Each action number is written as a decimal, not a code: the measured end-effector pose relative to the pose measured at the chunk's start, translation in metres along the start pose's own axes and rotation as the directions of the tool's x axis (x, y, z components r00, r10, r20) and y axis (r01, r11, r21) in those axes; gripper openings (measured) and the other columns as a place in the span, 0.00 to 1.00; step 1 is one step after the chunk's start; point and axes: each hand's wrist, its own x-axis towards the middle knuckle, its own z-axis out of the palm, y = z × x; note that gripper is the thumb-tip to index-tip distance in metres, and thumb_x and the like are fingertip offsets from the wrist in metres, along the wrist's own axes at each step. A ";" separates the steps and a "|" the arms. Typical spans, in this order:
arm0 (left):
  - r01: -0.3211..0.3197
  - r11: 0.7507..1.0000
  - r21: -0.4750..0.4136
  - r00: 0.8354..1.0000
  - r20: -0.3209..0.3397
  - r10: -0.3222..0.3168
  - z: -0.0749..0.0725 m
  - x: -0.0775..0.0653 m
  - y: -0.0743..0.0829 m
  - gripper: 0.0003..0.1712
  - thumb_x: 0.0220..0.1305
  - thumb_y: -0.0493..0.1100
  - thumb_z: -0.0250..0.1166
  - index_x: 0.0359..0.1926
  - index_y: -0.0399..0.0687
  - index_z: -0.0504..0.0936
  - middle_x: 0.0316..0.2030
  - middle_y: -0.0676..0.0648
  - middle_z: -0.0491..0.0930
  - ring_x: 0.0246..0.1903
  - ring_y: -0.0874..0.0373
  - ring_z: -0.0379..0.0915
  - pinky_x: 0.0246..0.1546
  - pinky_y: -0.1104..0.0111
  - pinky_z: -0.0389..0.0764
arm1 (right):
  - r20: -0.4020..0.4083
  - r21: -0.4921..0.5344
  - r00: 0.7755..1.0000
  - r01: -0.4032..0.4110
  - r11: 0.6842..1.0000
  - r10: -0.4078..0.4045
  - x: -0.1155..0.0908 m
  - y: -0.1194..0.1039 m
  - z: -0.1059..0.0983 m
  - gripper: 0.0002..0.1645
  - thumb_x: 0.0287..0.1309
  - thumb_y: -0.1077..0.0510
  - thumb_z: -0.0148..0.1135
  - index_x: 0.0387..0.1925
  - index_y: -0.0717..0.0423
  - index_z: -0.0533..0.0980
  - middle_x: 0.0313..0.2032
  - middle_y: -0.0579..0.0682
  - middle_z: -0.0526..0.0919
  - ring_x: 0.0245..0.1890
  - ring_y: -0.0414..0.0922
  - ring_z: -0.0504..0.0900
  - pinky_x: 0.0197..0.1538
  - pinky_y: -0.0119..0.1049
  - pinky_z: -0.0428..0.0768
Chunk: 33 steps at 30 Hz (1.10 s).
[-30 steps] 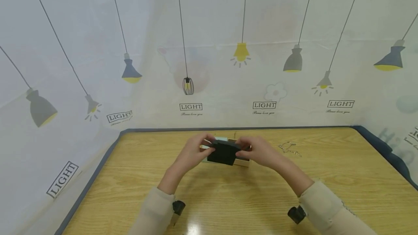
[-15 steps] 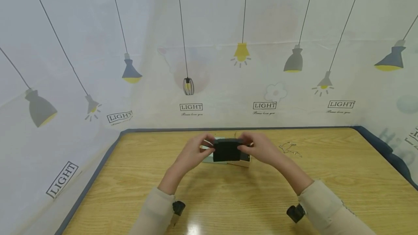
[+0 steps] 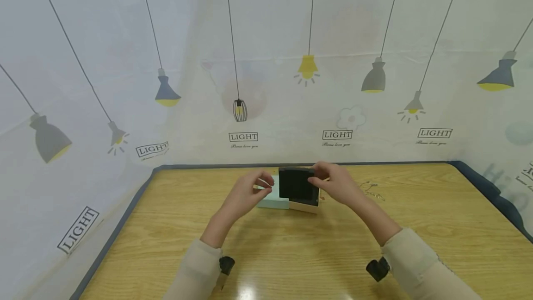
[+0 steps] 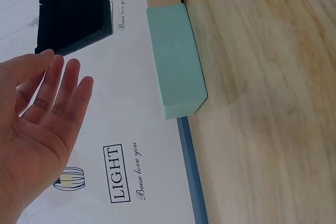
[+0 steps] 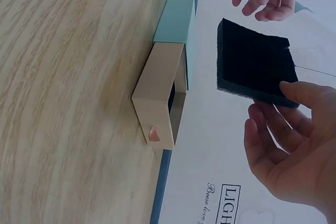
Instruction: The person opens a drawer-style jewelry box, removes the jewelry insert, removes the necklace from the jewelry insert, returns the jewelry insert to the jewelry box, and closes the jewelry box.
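My right hand [image 3: 338, 183] pinches a square black foam pad [image 3: 293, 184] at one edge, thumb on one face and fingers behind. The pad [image 5: 254, 61] is held up above a small drawer box and has small slits in its edges. My left hand [image 3: 245, 196] is apart from the pad, its fingers loosely bent and holding nothing. The box has a mint green sleeve [image 4: 176, 56] and a beige drawer [image 5: 152, 85] slid partly out to the right. A pinkish ribbon tab [image 5: 153, 134] is on the drawer's end. Something dark shows inside the drawer.
A thin chain [image 3: 374, 190] lies on the wooden table [image 3: 291, 253] to the right of the box. Behind the table's far edge stands a white cloth wall [image 3: 283, 105] printed with lamps.
My left hand has let go of the foam pad. My right hand has raised the pad and tilted it more upright, uncovering more of the box below.
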 end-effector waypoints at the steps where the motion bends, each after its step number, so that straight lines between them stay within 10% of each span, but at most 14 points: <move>1: 0.000 1.000 0.001 1.000 0.002 0.000 0.001 0.001 -0.001 0.09 0.66 0.32 0.64 0.45 0.46 0.79 0.44 0.46 0.82 0.46 0.53 0.83 0.45 0.70 0.87 | -0.006 0.002 1.000 -0.006 1.000 0.006 0.000 0.001 0.000 0.18 0.67 0.54 0.62 0.52 0.61 0.77 0.47 0.59 0.86 0.49 0.56 0.84 0.50 0.52 0.85; 18: -0.010 0.972 0.233 1.000 0.007 0.009 0.008 0.004 -0.005 0.11 0.65 0.37 0.67 0.48 0.49 0.80 0.49 0.48 0.84 0.54 0.50 0.79 0.59 0.53 0.80 | -0.034 -0.004 0.997 -0.075 0.997 0.074 0.005 0.031 0.002 0.20 0.67 0.54 0.62 0.54 0.64 0.77 0.48 0.62 0.84 0.47 0.58 0.85 0.48 0.50 0.85; 33: 0.038 0.863 0.503 0.989 0.104 -0.104 0.026 0.012 -0.012 0.29 0.64 0.43 0.69 0.66 0.54 0.74 0.70 0.48 0.68 0.70 0.46 0.63 0.70 0.54 0.71 | -0.036 0.017 0.992 -0.118 0.993 0.119 0.007 0.041 0.012 0.20 0.67 0.56 0.61 0.54 0.65 0.76 0.47 0.63 0.85 0.44 0.57 0.85 0.40 0.42 0.87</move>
